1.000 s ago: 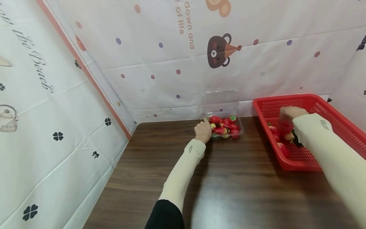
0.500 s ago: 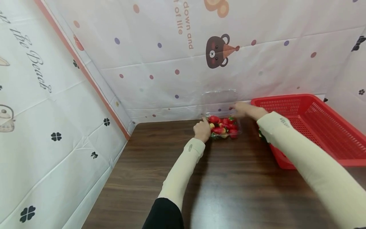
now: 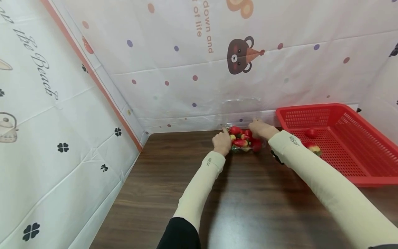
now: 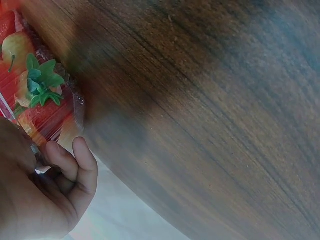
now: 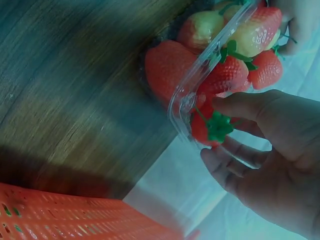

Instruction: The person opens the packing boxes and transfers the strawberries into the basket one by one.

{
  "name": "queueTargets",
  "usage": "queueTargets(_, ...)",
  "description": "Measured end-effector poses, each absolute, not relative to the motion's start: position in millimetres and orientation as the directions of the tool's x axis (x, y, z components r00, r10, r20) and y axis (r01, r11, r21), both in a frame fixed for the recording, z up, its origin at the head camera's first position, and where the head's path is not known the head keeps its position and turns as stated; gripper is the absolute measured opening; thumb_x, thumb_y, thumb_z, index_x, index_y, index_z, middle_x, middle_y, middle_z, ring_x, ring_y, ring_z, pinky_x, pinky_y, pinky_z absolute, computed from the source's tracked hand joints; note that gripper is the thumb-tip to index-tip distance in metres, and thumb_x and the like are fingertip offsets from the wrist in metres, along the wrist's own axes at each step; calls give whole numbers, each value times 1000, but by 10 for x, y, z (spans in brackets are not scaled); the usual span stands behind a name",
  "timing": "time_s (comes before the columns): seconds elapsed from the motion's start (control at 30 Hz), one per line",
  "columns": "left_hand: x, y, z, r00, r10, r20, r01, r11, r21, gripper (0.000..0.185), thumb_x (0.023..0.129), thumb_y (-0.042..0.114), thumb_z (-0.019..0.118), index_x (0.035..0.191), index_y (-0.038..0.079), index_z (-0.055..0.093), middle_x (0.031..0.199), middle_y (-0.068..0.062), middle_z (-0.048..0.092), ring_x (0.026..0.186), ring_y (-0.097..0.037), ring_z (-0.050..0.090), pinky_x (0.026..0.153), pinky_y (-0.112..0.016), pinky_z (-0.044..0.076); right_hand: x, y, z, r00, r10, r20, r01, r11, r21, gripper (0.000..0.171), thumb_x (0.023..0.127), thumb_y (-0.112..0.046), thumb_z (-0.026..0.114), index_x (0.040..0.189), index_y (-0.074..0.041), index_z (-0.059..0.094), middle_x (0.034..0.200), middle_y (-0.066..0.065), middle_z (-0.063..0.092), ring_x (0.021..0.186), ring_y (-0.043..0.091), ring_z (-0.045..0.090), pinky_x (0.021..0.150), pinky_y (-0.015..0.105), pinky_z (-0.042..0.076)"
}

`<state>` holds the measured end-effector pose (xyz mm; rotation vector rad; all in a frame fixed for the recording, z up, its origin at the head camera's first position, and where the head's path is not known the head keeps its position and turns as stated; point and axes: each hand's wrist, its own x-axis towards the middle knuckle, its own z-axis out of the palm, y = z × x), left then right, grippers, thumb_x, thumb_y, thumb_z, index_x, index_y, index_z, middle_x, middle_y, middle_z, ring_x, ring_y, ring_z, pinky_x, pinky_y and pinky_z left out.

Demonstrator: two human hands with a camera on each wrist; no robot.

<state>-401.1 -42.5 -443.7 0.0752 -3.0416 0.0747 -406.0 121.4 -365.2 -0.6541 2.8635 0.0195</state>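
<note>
A clear plastic clamshell box (image 5: 187, 100) full of red and pale-yellow strawberries (image 3: 240, 142) stands at the table's far edge, its see-through lid (image 3: 240, 109) raised against the backdrop. At its left side, my left hand (image 3: 222, 142) pinches the rim; in the left wrist view, its fingers (image 4: 86, 167) are curled at the box edge beside a strawberry with green leaves (image 4: 42, 82). My right hand (image 5: 275, 145) is at the opposite end. Its thumb and fingers grip a green-leaved strawberry (image 5: 200, 129) in the box's corner.
A red perforated plastic basket (image 3: 367, 148) stands to the right of the box, with a strawberry (image 3: 311, 133) and another paler one (image 3: 312, 148) visible in it; my right forearm hides its near-left side. Behind the brown wooden table (image 3: 174, 180) hangs a printed white backdrop (image 3: 174, 65).
My right hand has left the red basket and moved left to the clear box, a strawberry now in its fingers there. My left hand stays at the box's left side.
</note>
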Motion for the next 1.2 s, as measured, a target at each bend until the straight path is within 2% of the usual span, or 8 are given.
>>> queueTargets(0.07, -4011, -423, -4431, -995, -43, 95, -48, 998, -49, 51, 104, 28, 47, 151, 9, 43, 109, -4, 76, 88, -19, 75, 63, -34, 58, -4066, 1216, -3654, -885, -417, -207, -421, 907, -27, 22, 90, 5, 61, 110, 10, 68, 136, 40, 47, 124, 50, 51, 104, 57, 49)
queueTargets(0.17, -3966, -418, -4364, -997, -48, 65, -50, 998, -40, 53, 105, 28, 47, 153, 9, 41, 111, -5, 76, 91, -19, 75, 66, -34, 59, -4074, 1222, -3662, -887, -414, -202, -418, 908, -25, 23, 90, 3, 63, 112, 9, 67, 126, 36, 52, 115, 45, 53, 102, 57, 50)
queueTargets(0.4, -3922, -412, -4340, -995, -52, 85, -53, 998, -17, 51, 105, 27, 48, 152, 9, 42, 111, -7, 75, 92, -21, 75, 70, -36, 60, -4066, 1248, -3659, -886, -417, -200, -409, 909, -84, 19, 92, 2, 66, 110, 5, 64, 102, 23, 64, 93, 34, 63, 89, 51, 57)
queueTargets(0.63, -3894, -423, -4328, -995, -44, 91, -46, 999, -17, 50, 104, 27, 49, 150, 8, 42, 109, -7, 75, 91, -22, 75, 70, -37, 60, -4044, 1230, -3621, -879, -430, -204, -409, 902, -137, 20, 91, 1, 68, 109, 4, 62, 99, 21, 66, 89, 32, 63, 87, 49, 58)
queueTargets(0.87, -3898, -429, -4321, -995, -45, 88, -46, 999, -17, 52, 103, 27, 51, 150, 8, 42, 111, -7, 75, 92, -22, 75, 71, -37, 60, -4069, 1191, -3522, -885, -432, -171, -410, 899, -151, 13, 87, 8, 68, 100, 4, 66, 93, 19, 67, 80, 27, 60, 79, 43, 59)
queueTargets(0.97, -3913, -434, -4334, -996, -44, 82, -46, 999, -20, 53, 103, 28, 52, 151, 7, 41, 111, -7, 75, 92, -22, 75, 71, -37, 60, -4087, 1174, -3480, -889, -434, -144, -412, 897, -160, 16, 87, 7, 69, 103, 4, 66, 95, 20, 68, 83, 29, 62, 82, 45, 60)
queueTargets(1.1, -3928, -437, -4346, -997, -44, 69, -46, 998, -31, 53, 104, 28, 50, 152, 7, 41, 111, -7, 75, 92, -21, 75, 70, -36, 60, -4086, 1192, -3408, -890, -449, -82, -428, 883, -194, 35, 84, 4, 73, 117, 4, 61, 106, 23, 67, 97, 35, 66, 88, 50, 58)
queueTargets(1.2, -3937, -442, -4341, -998, -34, 58, -36, 999, -33, 53, 105, 27, 48, 153, 6, 40, 112, -7, 75, 92, -21, 75, 69, -36, 60, -4074, 1243, -3317, -890, -455, -14, -445, 877, -183, 43, 82, 5, 75, 122, 4, 58, 110, 26, 66, 104, 40, 67, 89, 53, 58)
